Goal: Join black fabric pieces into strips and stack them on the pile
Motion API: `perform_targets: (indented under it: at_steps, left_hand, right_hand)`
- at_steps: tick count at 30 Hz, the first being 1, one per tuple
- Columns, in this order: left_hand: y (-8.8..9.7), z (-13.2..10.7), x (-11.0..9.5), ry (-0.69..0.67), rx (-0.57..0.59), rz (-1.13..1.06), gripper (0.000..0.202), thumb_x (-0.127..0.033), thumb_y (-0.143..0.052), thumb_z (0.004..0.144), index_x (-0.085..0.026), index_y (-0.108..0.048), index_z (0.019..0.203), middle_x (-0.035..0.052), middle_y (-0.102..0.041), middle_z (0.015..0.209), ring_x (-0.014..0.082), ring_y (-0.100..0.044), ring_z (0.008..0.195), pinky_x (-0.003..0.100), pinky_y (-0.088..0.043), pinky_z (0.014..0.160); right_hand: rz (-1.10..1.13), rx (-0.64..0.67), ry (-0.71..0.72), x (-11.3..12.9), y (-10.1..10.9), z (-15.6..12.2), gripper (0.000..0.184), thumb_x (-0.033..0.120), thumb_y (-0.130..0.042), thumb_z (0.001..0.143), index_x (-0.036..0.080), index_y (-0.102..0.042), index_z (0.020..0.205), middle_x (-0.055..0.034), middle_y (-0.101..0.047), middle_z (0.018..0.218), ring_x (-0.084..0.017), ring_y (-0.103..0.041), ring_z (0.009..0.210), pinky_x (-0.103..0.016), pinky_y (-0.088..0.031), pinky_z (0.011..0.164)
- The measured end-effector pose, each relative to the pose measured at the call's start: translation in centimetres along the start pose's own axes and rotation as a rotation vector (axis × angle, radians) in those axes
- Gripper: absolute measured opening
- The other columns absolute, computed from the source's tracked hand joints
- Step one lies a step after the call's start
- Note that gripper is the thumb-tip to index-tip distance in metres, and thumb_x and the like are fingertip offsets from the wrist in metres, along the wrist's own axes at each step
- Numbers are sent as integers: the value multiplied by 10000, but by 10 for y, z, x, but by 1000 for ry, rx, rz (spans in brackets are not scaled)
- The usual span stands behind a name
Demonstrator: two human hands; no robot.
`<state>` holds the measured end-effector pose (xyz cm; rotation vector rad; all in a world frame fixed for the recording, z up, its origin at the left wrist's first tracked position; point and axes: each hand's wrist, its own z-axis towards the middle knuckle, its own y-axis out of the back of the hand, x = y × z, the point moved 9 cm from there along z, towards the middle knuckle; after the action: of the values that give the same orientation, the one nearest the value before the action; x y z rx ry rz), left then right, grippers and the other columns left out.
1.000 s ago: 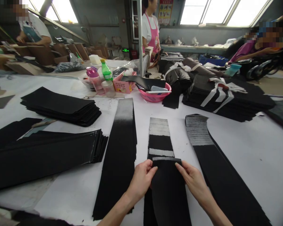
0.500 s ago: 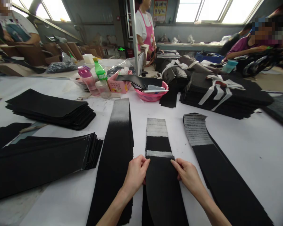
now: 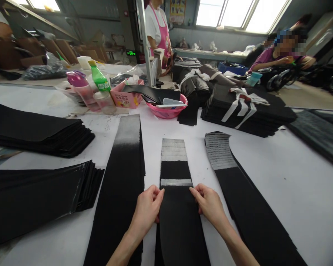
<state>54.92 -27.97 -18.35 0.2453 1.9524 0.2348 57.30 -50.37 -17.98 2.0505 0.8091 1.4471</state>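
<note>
My left hand pinches the left corner of a black sheet between thumb and fingers. At its right corner, my right hand has the same closed grip. The sheet's far edge lies against a whitish band on a black strip beneath it, whose far end is also whitish. Left of my hands stretches a long black stack with a greyish, shiny far end. On the right, another black stack has a streaked whitish end that curls up.
Two piles of black sheets, an upper pile and a lower pile, lie at left. Behind stand a pink basin, a pink box, a green bottle and a tied black bundle. Other people are farther back.
The view has swung slightly right, so everything sits farther left in the picture. Both hands keep their pinch on the black sheet, its edge still at the whitish band.
</note>
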Motion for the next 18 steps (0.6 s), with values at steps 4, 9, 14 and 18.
perform_targets:
  at_steps: [4,9,14,18]
  left_hand:
    - [0,0,-1,4,-2,0,371,-531,-489,853,-209,-469,670,-54,-522,422,136,-518,305,177,-325,273]
    - [-1,1,2,29,-13,14,354,-510,-487,859,-212,-467,671,-57,-525,424,131,-512,299,171,-311,261]
    - [-1,2,3,36,-25,29,335,-493,-484,857,-216,-462,670,-60,-516,423,140,-516,295,181,-316,250]
    - [-1,3,4,37,-29,41,340,-502,-477,856,-218,-457,671,-58,-508,421,147,-522,293,186,-320,246]
  right_hand:
    - [1,14,-13,-1,-1,1,367,480,-443,900,220,-474,642,61,-543,451,-114,-548,359,-213,-328,442]
    - [-24,11,-20,-2,-2,3,370,489,-448,893,219,-490,642,54,-558,453,-116,-550,359,-210,-328,433]
    - [-27,14,-30,-1,-2,4,380,492,-461,885,217,-484,623,54,-551,438,-115,-555,357,-205,-332,430]
    - [-51,0,-34,0,1,3,375,493,-463,880,218,-508,631,52,-564,448,-116,-562,367,-204,-339,430]
